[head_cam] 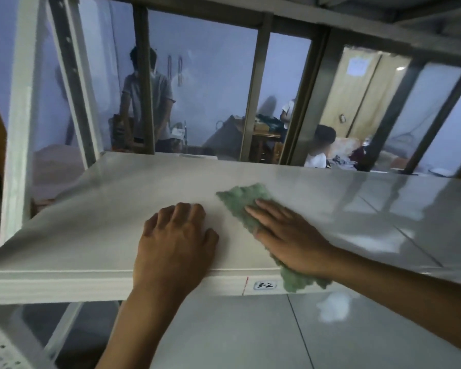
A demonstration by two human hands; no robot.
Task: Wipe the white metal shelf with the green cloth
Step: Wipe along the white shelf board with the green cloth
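The white metal shelf (112,214) spans the middle of the view, its front lip facing me. A fuzzy green cloth (240,201) lies on the shelf right of centre, and one end hangs over the front edge. My right hand (285,235) lies flat on the cloth, fingers stretched out and pointing to the far left. My left hand (176,241) rests palm down on the bare shelf just left of the cloth, fingers curled, wrist over the front lip.
A small label reading 3-2 (264,285) sticks on the shelf's front lip. White uprights (19,123) stand at the left, and grey posts (256,97) rise behind the shelf. Beyond them are several people and furniture. Tiled floor (237,334) shows below.
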